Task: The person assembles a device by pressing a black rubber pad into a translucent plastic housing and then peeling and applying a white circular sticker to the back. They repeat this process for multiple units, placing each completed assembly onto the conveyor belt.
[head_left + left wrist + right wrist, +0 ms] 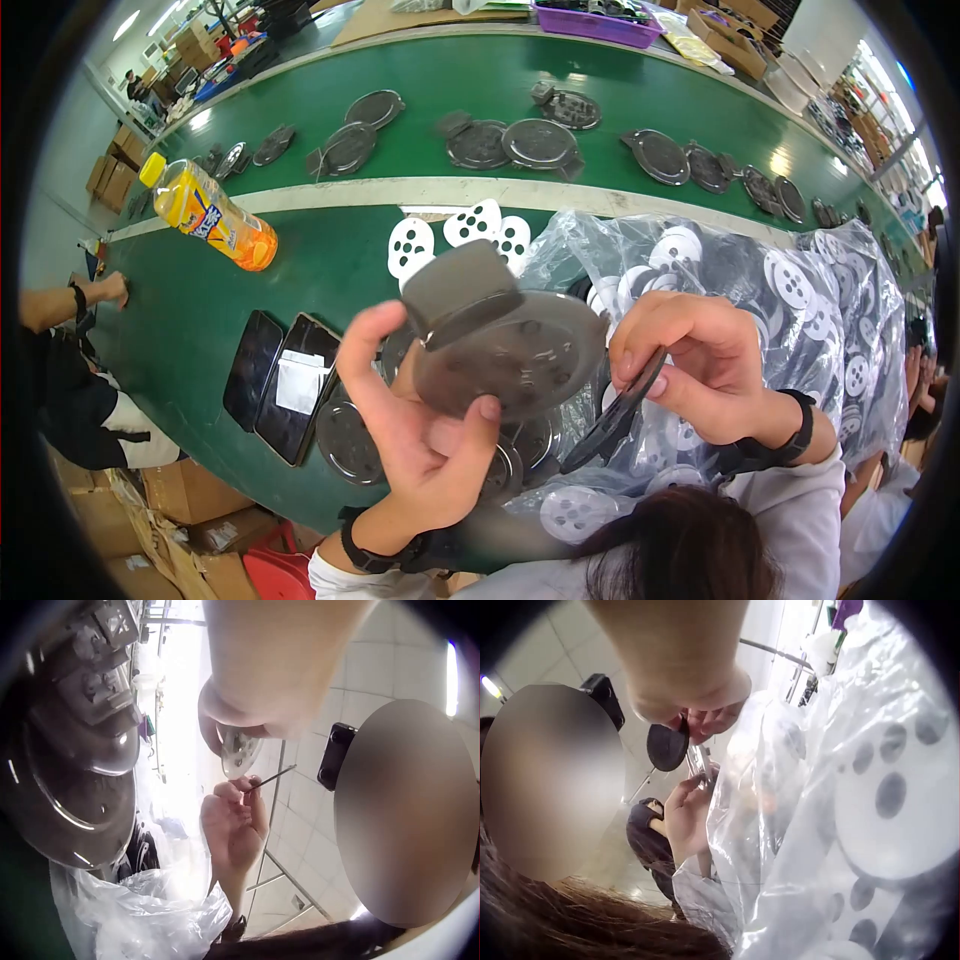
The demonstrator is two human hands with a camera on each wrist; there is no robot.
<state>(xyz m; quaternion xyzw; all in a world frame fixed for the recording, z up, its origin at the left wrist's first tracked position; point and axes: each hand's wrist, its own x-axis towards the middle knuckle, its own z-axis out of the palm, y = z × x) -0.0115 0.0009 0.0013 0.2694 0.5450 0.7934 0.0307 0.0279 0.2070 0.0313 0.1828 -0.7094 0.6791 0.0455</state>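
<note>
At seven o'clock the left hand (430, 435) grips a translucent grey tray (510, 355) near centre; apart, at four, the right hand (690, 360) pinches a dark oval pad (614, 418). A slack pinch could drop the pad onto the plastic bag (735, 272) towards three o'clock.

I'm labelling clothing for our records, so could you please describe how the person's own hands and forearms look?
The left hand and right hand wear no gloves. A black strap circles the left wrist, and a similar black band the right. The pale, whitish sleeves end short of both wrists.
</note>
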